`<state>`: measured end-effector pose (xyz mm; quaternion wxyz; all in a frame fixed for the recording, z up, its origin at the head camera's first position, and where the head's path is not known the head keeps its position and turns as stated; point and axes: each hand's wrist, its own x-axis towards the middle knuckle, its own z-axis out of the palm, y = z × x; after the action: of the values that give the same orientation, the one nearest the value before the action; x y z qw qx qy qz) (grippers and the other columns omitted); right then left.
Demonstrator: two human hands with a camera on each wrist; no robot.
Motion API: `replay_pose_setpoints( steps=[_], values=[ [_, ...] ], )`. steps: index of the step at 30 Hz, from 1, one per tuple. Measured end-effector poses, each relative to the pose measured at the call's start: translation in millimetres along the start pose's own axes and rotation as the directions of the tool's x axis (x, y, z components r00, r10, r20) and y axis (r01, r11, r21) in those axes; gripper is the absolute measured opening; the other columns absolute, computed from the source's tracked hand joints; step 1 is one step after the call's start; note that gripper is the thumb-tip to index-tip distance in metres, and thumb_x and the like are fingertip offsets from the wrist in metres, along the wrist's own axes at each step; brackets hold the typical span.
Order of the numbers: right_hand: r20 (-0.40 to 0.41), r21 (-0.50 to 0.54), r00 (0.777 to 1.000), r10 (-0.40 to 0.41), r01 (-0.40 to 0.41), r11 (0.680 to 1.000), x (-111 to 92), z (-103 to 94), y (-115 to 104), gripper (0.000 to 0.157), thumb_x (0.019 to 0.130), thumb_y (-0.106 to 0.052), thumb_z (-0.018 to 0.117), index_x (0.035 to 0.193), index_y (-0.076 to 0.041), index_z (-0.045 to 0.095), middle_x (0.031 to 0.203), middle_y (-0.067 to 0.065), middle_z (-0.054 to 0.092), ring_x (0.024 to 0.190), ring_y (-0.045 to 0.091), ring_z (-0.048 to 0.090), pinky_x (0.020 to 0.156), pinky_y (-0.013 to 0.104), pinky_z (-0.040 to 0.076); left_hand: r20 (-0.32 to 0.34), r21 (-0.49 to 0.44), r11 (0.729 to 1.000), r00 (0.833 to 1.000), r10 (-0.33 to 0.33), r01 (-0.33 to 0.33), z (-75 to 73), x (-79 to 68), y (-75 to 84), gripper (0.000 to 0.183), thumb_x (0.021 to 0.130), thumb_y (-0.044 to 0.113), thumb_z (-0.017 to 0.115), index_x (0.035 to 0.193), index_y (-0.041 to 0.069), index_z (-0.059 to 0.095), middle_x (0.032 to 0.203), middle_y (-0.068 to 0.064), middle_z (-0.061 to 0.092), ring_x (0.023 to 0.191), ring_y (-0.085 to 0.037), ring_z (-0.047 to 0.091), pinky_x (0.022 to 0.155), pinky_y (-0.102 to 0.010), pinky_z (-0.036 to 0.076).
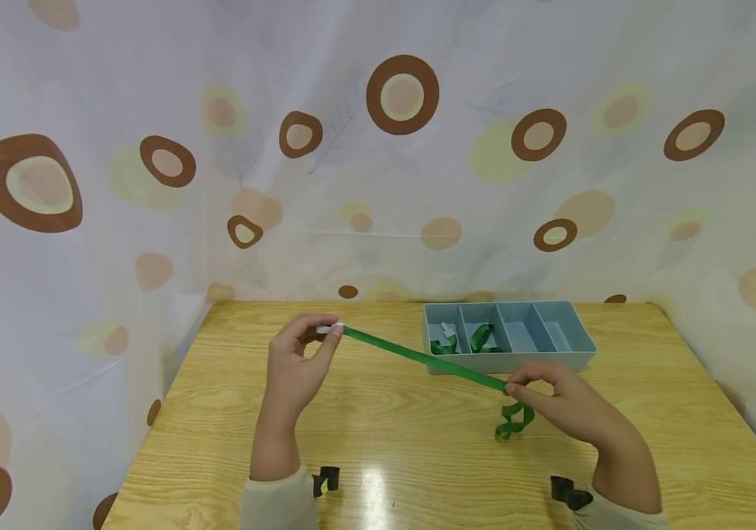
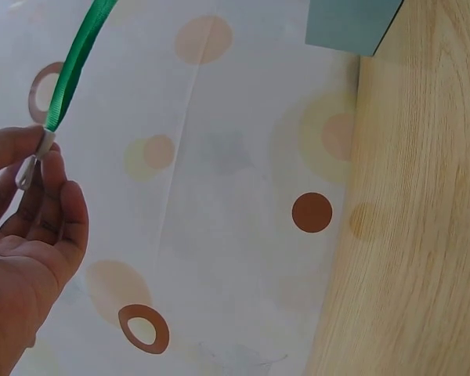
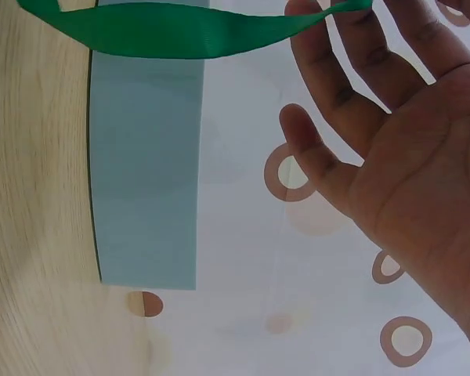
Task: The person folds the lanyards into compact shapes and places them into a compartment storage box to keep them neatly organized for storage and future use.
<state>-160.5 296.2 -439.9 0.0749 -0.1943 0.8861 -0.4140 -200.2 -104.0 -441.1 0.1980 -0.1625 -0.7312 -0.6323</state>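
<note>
A green ribbon [image 1: 425, 359] with a white plastic clip [image 2: 45, 142] at one end stretches between my hands above the table, sloping down to the right. My left hand [image 1: 293, 368] pinches the clip end between thumb and fingers, and a small white tip [image 2: 25, 174] sticks out below the fingers in the left wrist view. Farther along, thumb and forefinger of my right hand [image 1: 573, 408] pinch the ribbon. Beyond that grip the loose ribbon end [image 1: 515, 423] hangs in curls. In the right wrist view the pinch is partly cut off at the top edge.
Behind my right hand stands a blue-grey box [image 1: 537, 361] with several compartments. Its leftmost one holds a green ribbon [image 1: 444, 347] with a white clip, the second a folded green ribbon [image 1: 481, 336]. A patterned curtain [image 1: 351, 184] hangs behind the wooden table [image 1: 391, 419].
</note>
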Motion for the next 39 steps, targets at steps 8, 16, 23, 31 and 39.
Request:
replay_pose_setpoints(
  steps=[8, 16, 23, 31, 39],
  values=[
    [0.078, 0.029, 0.997, -0.019, 0.017, 0.999, -5, -5.4, 6, 0.014, 0.108, -0.017, 0.063, 0.104, -0.021, 0.075, 0.107, 0.003, 0.070, 0.100, 0.006, 0.063, 0.079, 0.033, 0.054, -0.021, -0.008, 1.000, 1.000, 0.007, -0.007, -0.1, 0.7, -0.6, 0.014, 0.098, 0.005, 0.076, 0.112, 0.004, 0.077, 0.107, -0.012, 0.073, 0.098, -0.025, 0.069, 0.089, -0.022, 0.059],
    [0.080, 0.013, 0.996, 0.028, -0.029, 0.999, -10, -10.4, 13, 0.016, 0.110, -0.021, 0.061, 0.107, -0.022, 0.077, 0.113, 0.004, 0.069, 0.104, 0.005, 0.063, 0.082, 0.034, 0.055, -0.095, 0.015, 0.999, 0.995, -0.027, 0.028, -2.3, 0.6, -2.0, 0.013, 0.098, 0.005, 0.076, 0.111, 0.002, 0.077, 0.104, -0.012, 0.074, 0.094, -0.023, 0.070, 0.086, -0.021, 0.059],
    [0.056, 0.013, 0.998, 0.022, -0.023, 1.000, -15, -17.5, 20, 0.017, 0.110, -0.018, 0.059, 0.105, -0.020, 0.076, 0.109, 0.001, 0.070, 0.102, 0.005, 0.065, 0.081, 0.032, 0.055, -0.131, 0.025, 0.999, 0.990, -0.042, 0.046, -3.1, 1.5, -3.2, 0.013, 0.098, 0.004, 0.076, 0.111, 0.003, 0.078, 0.102, -0.013, 0.074, 0.091, -0.015, 0.069, 0.085, -0.021, 0.059],
    [0.174, 0.236, 0.982, -0.071, 0.028, 0.971, -19, -20.6, 30, 0.014, 0.108, -0.004, 0.059, 0.102, -0.001, 0.071, 0.099, 0.003, 0.069, 0.086, 0.015, 0.073, 0.070, 0.034, 0.058, -0.147, 0.025, 0.998, 0.988, -0.045, 0.049, -4.4, 2.1, -4.6, 0.014, 0.098, 0.004, 0.076, 0.112, 0.000, 0.077, 0.103, -0.014, 0.074, 0.090, -0.016, 0.068, 0.084, -0.019, 0.058],
    [0.134, 0.163, 0.989, -0.069, 0.046, 0.985, -25, -23.8, 34, 0.013, 0.104, -0.003, 0.064, 0.101, -0.010, 0.074, 0.094, 0.001, 0.069, 0.083, 0.017, 0.068, 0.068, 0.030, 0.054, -0.174, 0.021, 0.999, 0.984, -0.044, 0.049, -6.4, 1.9, -3.5, 0.014, 0.098, 0.003, 0.075, 0.112, 0.000, 0.076, 0.104, -0.017, 0.073, 0.091, -0.017, 0.068, 0.083, -0.018, 0.058]
  ],
)
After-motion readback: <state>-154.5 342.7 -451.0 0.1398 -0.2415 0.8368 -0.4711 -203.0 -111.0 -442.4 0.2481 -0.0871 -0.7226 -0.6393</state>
